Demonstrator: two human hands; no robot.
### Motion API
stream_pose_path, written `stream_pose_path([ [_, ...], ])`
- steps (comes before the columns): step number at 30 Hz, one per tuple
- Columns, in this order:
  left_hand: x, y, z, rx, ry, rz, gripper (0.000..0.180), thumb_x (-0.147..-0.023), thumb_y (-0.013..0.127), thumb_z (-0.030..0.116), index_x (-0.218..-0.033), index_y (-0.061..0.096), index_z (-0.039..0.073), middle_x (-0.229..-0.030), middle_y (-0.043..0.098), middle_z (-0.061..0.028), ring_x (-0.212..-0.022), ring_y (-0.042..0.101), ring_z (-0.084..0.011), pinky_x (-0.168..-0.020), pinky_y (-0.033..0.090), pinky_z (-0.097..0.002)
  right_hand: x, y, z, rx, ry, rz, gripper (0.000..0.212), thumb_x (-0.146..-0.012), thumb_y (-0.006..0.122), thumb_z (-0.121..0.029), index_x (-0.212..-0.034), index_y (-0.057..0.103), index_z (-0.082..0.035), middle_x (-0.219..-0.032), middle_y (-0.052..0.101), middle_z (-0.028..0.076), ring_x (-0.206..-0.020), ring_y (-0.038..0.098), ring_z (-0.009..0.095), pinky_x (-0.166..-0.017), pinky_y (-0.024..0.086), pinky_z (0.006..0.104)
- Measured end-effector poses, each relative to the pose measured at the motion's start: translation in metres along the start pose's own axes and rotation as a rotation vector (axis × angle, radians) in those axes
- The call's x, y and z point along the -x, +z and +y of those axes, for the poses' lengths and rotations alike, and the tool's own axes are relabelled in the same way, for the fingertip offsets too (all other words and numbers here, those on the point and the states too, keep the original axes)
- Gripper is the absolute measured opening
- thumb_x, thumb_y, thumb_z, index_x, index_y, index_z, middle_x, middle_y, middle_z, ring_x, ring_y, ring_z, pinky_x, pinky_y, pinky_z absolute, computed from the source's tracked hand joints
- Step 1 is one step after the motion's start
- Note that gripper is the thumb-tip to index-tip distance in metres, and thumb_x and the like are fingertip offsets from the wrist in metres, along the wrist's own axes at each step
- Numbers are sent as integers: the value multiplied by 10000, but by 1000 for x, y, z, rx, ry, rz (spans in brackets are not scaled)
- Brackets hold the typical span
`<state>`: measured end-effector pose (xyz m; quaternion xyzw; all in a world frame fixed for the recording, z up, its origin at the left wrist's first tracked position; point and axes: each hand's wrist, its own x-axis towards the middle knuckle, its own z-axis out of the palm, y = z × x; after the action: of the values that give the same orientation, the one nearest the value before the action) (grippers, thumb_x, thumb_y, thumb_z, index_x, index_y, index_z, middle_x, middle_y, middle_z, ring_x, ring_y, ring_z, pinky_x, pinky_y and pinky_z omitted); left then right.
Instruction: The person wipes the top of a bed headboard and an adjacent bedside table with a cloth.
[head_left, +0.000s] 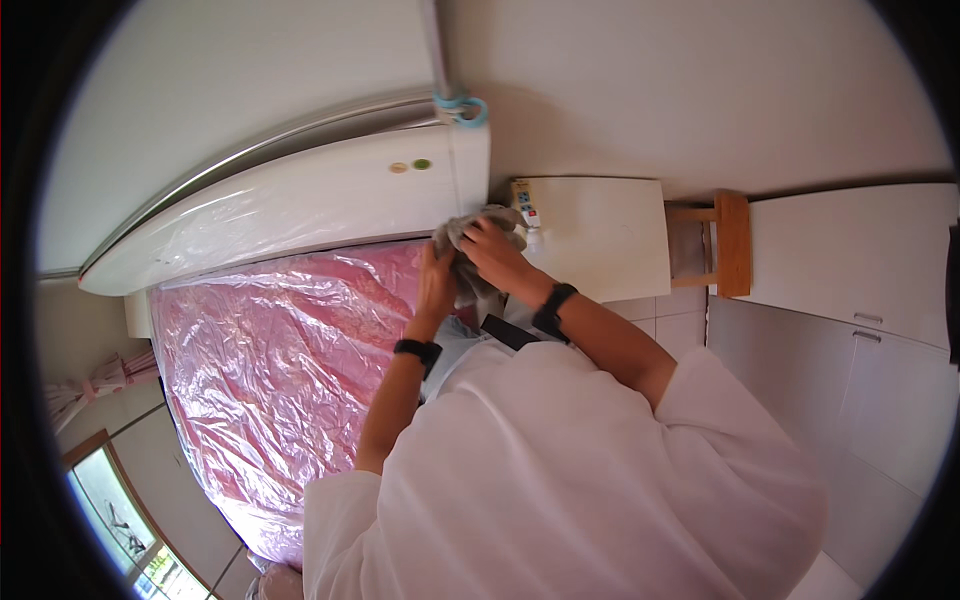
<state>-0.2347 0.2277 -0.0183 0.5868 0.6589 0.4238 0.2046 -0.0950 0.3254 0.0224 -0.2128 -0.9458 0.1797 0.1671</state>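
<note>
A greyish-brown cloth [466, 268] is bunched between my two hands, close to the right end of a white headboard [330, 190]. My left hand [436, 275] grips its left side, with the fingers pointing up. From the right, my right hand [492, 250] closes over the top of the cloth, fingers curled into it. Folds of the cloth hide some of the fingertips. Below and to the left of the cloth lies a bed mattress [290, 370] with pink bedding under clear, wrinkled plastic.
Just right of my hands stands a white bedside cabinet [600, 230] with a small white bottle [533, 236] at its left edge. Farther right are a wooden stool [734, 245] and white cupboards [850, 250]. A pole [437, 50] with a blue ring rises behind the headboard.
</note>
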Motion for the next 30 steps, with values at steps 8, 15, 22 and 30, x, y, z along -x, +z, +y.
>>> stream_pose_path([
  [8,78,73,96,103,-279,-304,530,-794,637,-72,-1301,625,80,-1151,552,-184,-1036,576,-351,-903,470,-348,178,-25,53,-526,331,-81,280,-751,567,95,-1021,616,40,-1154,584,187,-1118,516,375,-975,435,421],
  [15,107,88,165,347,-355,6,279,-819,747,12,-1095,744,57,-975,605,-69,-908,587,-187,-806,463,-281,251,-53,50,-1198,687,303,344,-818,763,-74,-1098,604,49,-1086,627,101,-977,609,197,-868,489,311],
  [22,152,87,211,425,-292,94,283,-832,680,-50,-1073,752,79,-900,551,-7,-801,531,-95,-682,414,-209,324,-101,15,-1466,913,374,318,-874,734,-132,-1145,649,11,-1004,686,39,-911,632,110,-836,508,271],
  [30,248,75,263,293,-88,-123,332,-698,658,-84,-938,772,116,-895,611,-44,-839,607,-192,-736,447,-285,432,-90,-27,-616,817,82,597,-783,774,-162,-1311,549,4,-1236,585,145,-1124,557,280,-975,443,389],
])
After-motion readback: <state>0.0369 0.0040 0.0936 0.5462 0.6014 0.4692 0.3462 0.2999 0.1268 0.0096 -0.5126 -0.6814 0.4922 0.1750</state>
